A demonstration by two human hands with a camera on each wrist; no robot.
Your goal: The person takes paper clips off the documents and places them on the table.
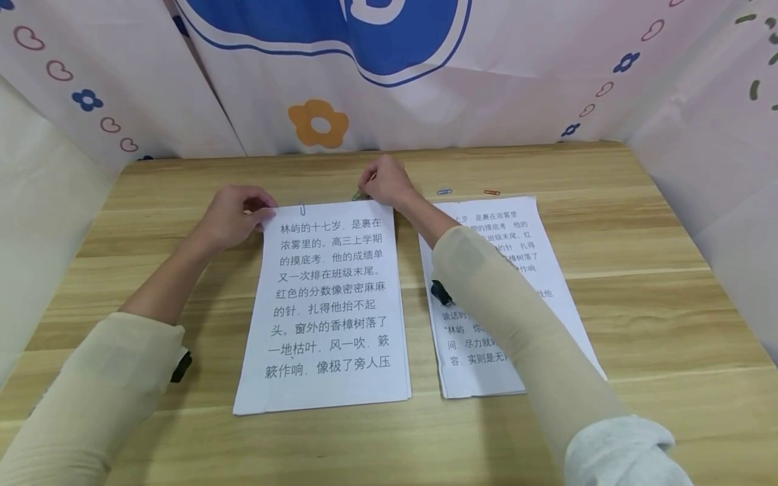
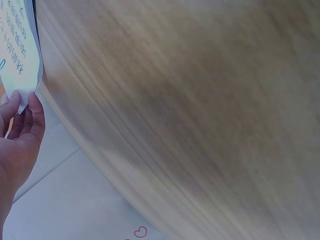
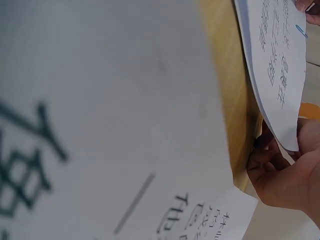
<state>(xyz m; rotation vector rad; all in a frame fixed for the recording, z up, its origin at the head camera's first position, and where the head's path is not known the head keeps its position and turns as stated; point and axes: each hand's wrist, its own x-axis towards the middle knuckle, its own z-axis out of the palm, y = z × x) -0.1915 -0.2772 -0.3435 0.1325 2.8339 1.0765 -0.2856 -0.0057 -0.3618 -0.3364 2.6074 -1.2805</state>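
Note:
A stack of printed paper sheets (image 1: pixel 331 304) lies on the table, a light blue paper clip (image 1: pixel 302 209) on its top edge. My left hand (image 1: pixel 234 214) pinches the stack's top left corner between thumb and fingers; the left wrist view shows that corner (image 2: pixel 25 100) in the grip. At the top right corner, my right hand (image 1: pixel 387 181) pinches a small greenish paper clip (image 1: pixel 356 196) right at the paper's top edge. In the right wrist view, the curled fingers (image 3: pixel 260 162) sit around the corner of the sheets (image 3: pixel 280 100), and the clip is hidden.
A second printed stack (image 1: pixel 486 374) lies to the right, partly under my right forearm. Beyond its top edge are a blue paper clip (image 1: pixel 444 192) and a red paper clip (image 1: pixel 492 192). A white cloth backdrop (image 1: pixel 486 111) with printed flowers and hearts hangs behind the wooden table (image 1: pixel 656 304).

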